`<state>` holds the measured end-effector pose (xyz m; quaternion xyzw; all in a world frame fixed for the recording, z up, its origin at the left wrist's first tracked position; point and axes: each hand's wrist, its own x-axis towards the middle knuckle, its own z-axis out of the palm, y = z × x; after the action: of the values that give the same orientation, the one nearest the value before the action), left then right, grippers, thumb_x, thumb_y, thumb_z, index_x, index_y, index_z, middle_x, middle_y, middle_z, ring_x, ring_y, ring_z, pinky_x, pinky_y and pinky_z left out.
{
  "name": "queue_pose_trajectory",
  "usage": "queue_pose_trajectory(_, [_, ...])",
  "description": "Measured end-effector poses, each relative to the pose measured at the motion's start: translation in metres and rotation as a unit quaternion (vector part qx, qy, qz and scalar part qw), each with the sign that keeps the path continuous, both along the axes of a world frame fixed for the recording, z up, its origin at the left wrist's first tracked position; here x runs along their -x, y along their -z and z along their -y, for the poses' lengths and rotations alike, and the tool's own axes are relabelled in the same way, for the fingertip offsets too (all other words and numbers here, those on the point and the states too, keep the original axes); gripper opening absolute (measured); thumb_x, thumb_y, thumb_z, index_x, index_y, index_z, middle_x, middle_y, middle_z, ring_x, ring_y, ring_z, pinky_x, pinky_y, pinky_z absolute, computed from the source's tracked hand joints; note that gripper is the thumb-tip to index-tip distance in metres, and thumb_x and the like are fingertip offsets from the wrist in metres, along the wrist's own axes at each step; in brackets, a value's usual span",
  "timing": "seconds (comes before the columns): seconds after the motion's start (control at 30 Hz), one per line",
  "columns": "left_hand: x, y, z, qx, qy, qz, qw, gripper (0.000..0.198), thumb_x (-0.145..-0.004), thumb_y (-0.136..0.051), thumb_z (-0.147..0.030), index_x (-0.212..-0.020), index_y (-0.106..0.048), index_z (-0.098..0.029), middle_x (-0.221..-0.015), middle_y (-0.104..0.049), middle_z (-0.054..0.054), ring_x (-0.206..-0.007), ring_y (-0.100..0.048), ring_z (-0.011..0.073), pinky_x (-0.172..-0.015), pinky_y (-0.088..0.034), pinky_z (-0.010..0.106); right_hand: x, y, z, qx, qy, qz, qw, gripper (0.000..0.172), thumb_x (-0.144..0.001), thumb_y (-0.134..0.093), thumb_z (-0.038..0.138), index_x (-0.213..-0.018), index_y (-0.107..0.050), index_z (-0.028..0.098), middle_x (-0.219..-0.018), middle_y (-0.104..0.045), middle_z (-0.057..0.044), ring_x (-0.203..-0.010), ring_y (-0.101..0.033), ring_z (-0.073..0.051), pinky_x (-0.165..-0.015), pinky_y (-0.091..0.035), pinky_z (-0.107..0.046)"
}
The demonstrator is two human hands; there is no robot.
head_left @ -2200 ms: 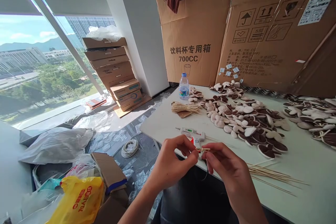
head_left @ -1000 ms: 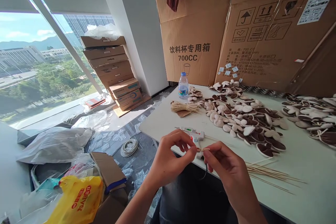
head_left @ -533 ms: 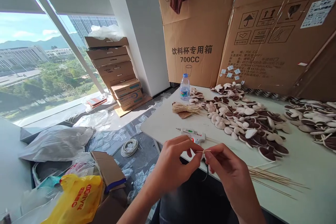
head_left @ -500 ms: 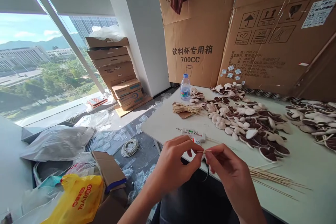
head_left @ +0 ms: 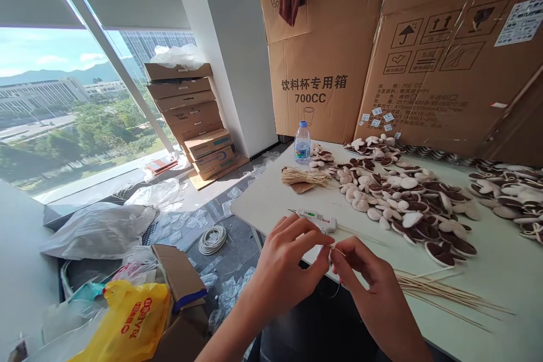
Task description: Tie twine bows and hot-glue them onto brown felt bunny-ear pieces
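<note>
At the table's near edge, my left hand (head_left: pixel 292 260) and my right hand (head_left: pixel 360 277) meet with fingertips pinched together. Between them is a short piece of thin pale strand (head_left: pixel 337 249), mostly covered by the fingers. Just beyond my left hand lies a white glue gun (head_left: pixel 316 218) with a small green display, its lower part hidden. Loose thin pale strands (head_left: pixel 445 291) lie to the right of my right hand. Farther back, a heap of white-and-brown plush pieces (head_left: pixel 399 192) spreads over the table.
A bundle of cut strands (head_left: pixel 305 177) lies on cardboard by a water bottle (head_left: pixel 302 144). More plush pieces (head_left: pixel 509 192) are at the right. Large cartons (head_left: pixel 318 51) stand behind the white table (head_left: pixel 263 198). Coiled cable (head_left: pixel 212 239) and a yellow bag (head_left: pixel 131 317) are at the left.
My fingertips have shifted slightly on the strand, which now slants down to the right instead of lying level. The whole view has moved a little.
</note>
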<state>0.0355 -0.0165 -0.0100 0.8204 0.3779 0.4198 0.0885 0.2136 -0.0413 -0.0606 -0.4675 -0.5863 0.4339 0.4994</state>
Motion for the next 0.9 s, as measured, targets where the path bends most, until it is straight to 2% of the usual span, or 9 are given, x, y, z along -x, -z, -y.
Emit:
queue_pose_trajectory(0.1, [-0.0002, 0.0007, -0.001, -0.045, 0.0, 0.001, 0.999, 0.016, -0.097, -0.073, -0.006, -0.097, -0.08, -0.021, -0.097, -0.079, 0.005, -0.089, -0.067, 0.0201, -0.085, -0.055, 0.035, 0.0003, 0.0003, 0.0005, 0.0, -0.005, 0.0, 1.0, 0.037, -0.109, -0.063, 0.056, -0.089, -0.065, 0.026, -0.082, -0.064, 0.002, -0.076, -0.061, -0.017, -0.071, -0.052, -0.025])
queue_pose_trajectory(0.27, [-0.0006, 0.0029, -0.002, -0.092, 0.015, -0.013, 0.996, 0.017, -0.097, -0.072, -0.004, -0.097, -0.077, -0.02, -0.089, -0.079, 0.004, -0.08, -0.065, 0.018, -0.079, -0.054, 0.034, -0.0001, 0.0031, -0.0004, 0.003, -0.006, -0.004, 1.0, 0.035, -0.11, -0.063, 0.055, -0.09, -0.065, 0.026, -0.083, -0.062, 0.002, -0.075, -0.059, -0.016, -0.069, -0.05, -0.024])
queue_pose_trajectory(0.53, [-0.0007, 0.0035, -0.0027, -0.092, 0.006, -0.004, 0.996, 0.014, -0.101, -0.069, -0.009, -0.096, -0.076, -0.021, -0.085, -0.081, 0.003, -0.074, -0.065, 0.0181, -0.075, -0.054, 0.035, 0.0024, 0.0024, 0.0009, -0.003, -0.019, -0.016, 1.0, 0.038, -0.111, -0.061, 0.054, -0.086, -0.063, 0.025, -0.078, -0.058, 0.002, -0.071, -0.054, -0.017, -0.065, -0.047, -0.026])
queue_pose_trajectory(0.77, [0.0005, 0.0047, -0.0036, -0.119, -0.024, -0.046, 0.992, 0.016, -0.097, -0.068, -0.009, -0.089, -0.075, -0.022, -0.079, -0.08, 0.003, -0.069, -0.064, 0.0179, -0.07, -0.051, 0.036, 0.0032, 0.0003, -0.0005, -0.012, -0.013, 0.008, 1.0, 0.041, -0.109, -0.063, 0.055, -0.083, -0.064, 0.025, -0.076, -0.06, 0.001, -0.069, -0.054, -0.017, -0.065, -0.046, -0.027])
queue_pose_trajectory(0.9, [-0.0011, 0.0058, -0.0043, -0.111, -0.026, -0.023, 0.993, 0.017, -0.094, -0.07, -0.009, -0.083, -0.071, -0.022, -0.075, -0.077, 0.002, -0.067, -0.062, 0.0175, -0.069, -0.05, 0.035, 0.0033, -0.0037, 0.0008, -0.016, -0.019, 0.012, 1.0, 0.044, -0.11, -0.062, 0.056, -0.079, -0.061, 0.025, -0.073, -0.058, 0.002, -0.067, -0.052, -0.016, -0.063, -0.043, -0.027])
